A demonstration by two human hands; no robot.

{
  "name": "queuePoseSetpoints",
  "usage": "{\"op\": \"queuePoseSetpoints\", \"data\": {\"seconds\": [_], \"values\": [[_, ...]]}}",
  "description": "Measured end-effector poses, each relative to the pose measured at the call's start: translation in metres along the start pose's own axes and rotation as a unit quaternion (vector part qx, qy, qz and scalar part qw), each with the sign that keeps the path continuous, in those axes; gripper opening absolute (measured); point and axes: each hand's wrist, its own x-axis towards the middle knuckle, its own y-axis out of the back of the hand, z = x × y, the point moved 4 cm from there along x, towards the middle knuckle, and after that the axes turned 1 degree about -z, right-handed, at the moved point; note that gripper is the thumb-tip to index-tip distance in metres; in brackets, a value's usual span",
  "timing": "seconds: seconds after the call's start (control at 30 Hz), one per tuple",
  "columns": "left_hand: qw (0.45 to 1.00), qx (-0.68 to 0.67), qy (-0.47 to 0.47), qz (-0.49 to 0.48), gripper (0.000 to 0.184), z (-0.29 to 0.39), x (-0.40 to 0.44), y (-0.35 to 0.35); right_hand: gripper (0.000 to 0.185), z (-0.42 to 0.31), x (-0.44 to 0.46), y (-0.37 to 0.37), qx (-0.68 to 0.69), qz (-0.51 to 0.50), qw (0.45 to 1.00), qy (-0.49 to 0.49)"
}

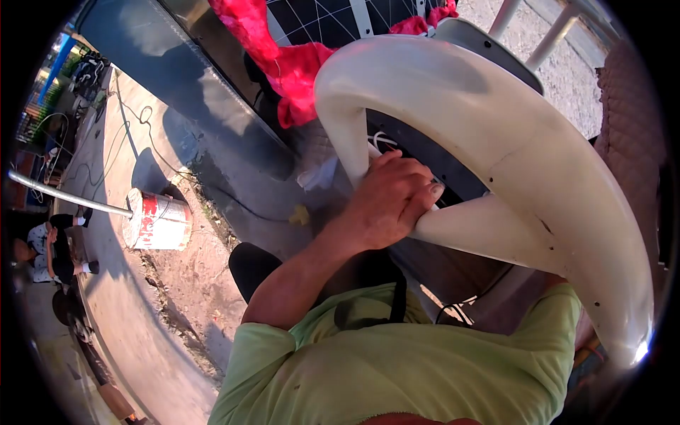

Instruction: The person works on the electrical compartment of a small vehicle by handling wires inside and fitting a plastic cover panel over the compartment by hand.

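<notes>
A large cream-white curved shell [453, 78], with small dark holes along it and a strut across its opening, arches over my lap. At the inner edge of that opening is my left hand [397, 193]. Its fingers are curled closed, and what they hold, if anything, is hidden. A dark panel [446, 166] and a thin white cable [382, 139] lie just beyond the hand. My right arm passes behind the shell's lower part, so my right hand is out of sight.
Bright pink cloth [297, 71] hangs at the top beside a dark line-patterned panel [319, 21]. On the ground at left stands a red-and-white bucket [166, 221] with a metal pole [71, 193]. Cables cross the ground. Another person [53, 248] sits at far left.
</notes>
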Motion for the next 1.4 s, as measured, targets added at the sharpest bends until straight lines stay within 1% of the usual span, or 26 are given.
{"op": "queuePoseSetpoints", "data": {"seconds": [0.1,0.17,0.23,0.3,0.4,0.47,0.53,0.57,0.6,0.63,0.67,0.73,0.8,0.83,0.9,0.93,1.03,1.1,1.17,1.2,1.27,1.4], "values": [[1.0,-0.015,0.001,0.011,0.024,0.0,0.0,0.0,0.048,0.004,0.001,-0.002,0.018,0.03,0.999,-0.015],[0.999,-0.008,-0.032,0.042,0.024,0.0,-0.002,-0.001,0.048,0.006,0.003,-0.003,0.027,0.033,0.999,-0.014],[0.998,-0.007,-0.041,0.054,0.024,-0.001,-0.004,-0.001,0.048,0.006,0.003,-0.005,0.028,0.032,0.999,-0.017],[0.998,-0.015,-0.029,0.046,0.023,0.001,-0.003,0.0,0.047,0.005,0.003,-0.004,0.02,0.027,0.999,-0.024],[0.999,-0.033,-0.026,0.029,0.023,0.006,0.001,0.007,0.048,0.008,0.008,0.002,0.021,0.022,0.999,0.017],[0.998,-0.044,-0.036,0.023,0.024,0.005,0.004,0.009,0.048,0.009,0.009,0.013,0.103,-0.007,0.994,-0.03],[0.999,-0.026,-0.035,0.022,0.026,-0.001,0.0,0.001,0.049,0.005,0.005,0.026,0.17,-0.019,0.983,-0.06],[0.999,-0.017,-0.034,0.022,0.029,-0.003,-0.002,-0.004,0.049,0.009,0.005,0.026,0.229,-0.031,0.969,-0.089],[1.0,0.001,-0.015,0.004,0.03,-0.016,-0.01,-0.016,0.045,0.015,0.006,0.027,0.251,-0.053,0.961,-0.1],[1.0,0.009,-0.022,0.018,0.026,-0.028,-0.018,-0.025,0.04,0.019,0.005,0.028,0.273,-0.076,0.953,-0.109],[0.998,0.011,-0.04,0.056,0.023,-0.04,-0.023,-0.031,0.038,0.024,0.003,0.029,0.285,-0.076,0.948,-0.119],[0.991,0.011,-0.064,0.115,0.026,-0.05,-0.028,-0.038,0.035,0.03,-0.002,0.028,0.31,-0.081,0.937,-0.138],[0.998,-0.005,-0.034,0.059,0.029,-0.055,-0.03,-0.039,0.03,0.036,-0.008,0.034,0.335,-0.092,0.922,-0.173],[0.996,0.017,-0.065,0.063,0.029,-0.048,-0.017,-0.031,0.028,0.036,-0.01,0.038,0.347,-0.098,0.913,-0.189],[0.993,0.043,-0.094,0.052,0.03,-0.045,-0.011,-0.028,0.022,0.038,-0.017,0.048,0.394,-0.069,0.896,-0.19],[0.994,0.049,-0.093,0.039,0.03,-0.047,-0.011,-0.029,0.031,0.027,-0.028,0.058,0.388,-0.067,0.901,-0.183],[0.993,0.066,-0.097,0.006,0.03,-0.051,-0.011,-0.027,0.034,0.008,-0.059,0.074,0.451,-0.036,0.861,-0.233],[0.992,0.079,-0.101,-0.013,0.031,-0.051,-0.01,-0.028,0.035,0.017,-0.066,0.073,0.482,-0.037,0.849,-0.214],[0.998,0.024,-0.051,-0.001,0.023,-0.034,-0.012,-0.021,0.034,0.06,-0.062,0.052,0.623,-0.058,0.749,-0.218],[1.0,-0.004,-0.026,0.005,0.022,-0.021,-0.013,-0.016,0.03,0.054,-0.071,0.049,0.612,-0.032,0.749,-0.252],[0.999,-0.035,0.002,0.005,0.024,-0.01,-0.009,-0.009,0.029,0.041,-0.088,0.045,0.601,-0.034,0.758,-0.25],[0.999,-0.045,0.017,-0.012,0.026,-0.002,-0.001,-0.002,0.025,0.02,-0.124,0.034,0.582,-0.037,0.774,-0.248]]}}
